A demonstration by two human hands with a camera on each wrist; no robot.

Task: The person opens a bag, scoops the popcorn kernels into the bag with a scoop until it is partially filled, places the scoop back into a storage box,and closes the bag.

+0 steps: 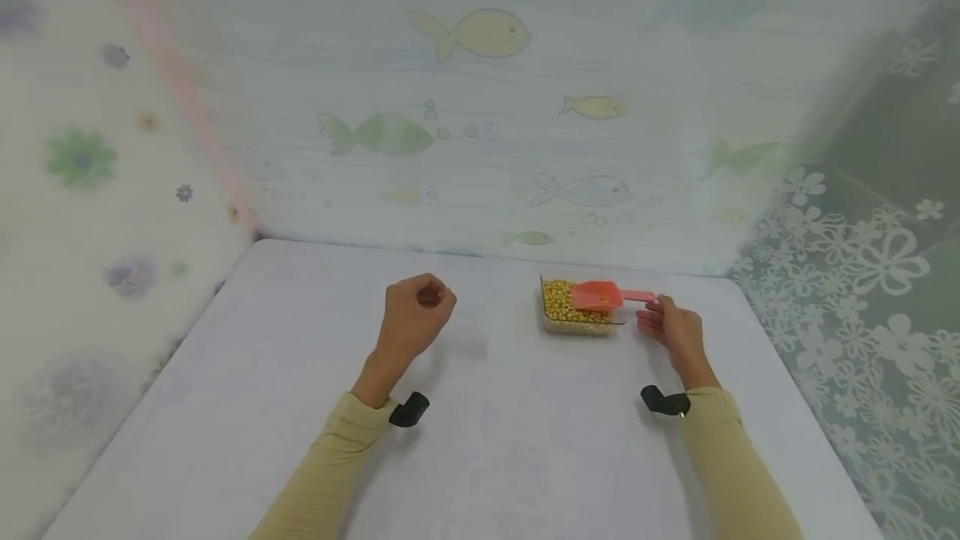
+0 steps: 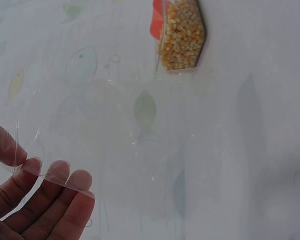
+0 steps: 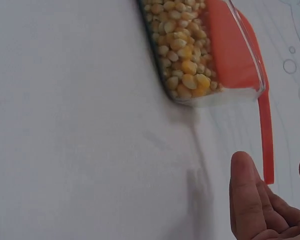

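My left hand is raised over the table, thumb and index finger pinching the edge of a clear plastic bag. The thin film stretches away from the fingertips and is hard to make out in the head view. To its right stands a clear rectangular container of yellow corn kernels. A red-orange scoop lies on the kernels, its handle sticking out over the right side. Around the handle's end is my right hand, fingers extended beside it and thumb apart in the right wrist view.
A white cloth covers the table. Behind it hangs a pale curtain printed with fish. Flower-patterned fabric is on the left, and a grey-green panel with white flowers borders the right. Each wrist bears a black band.
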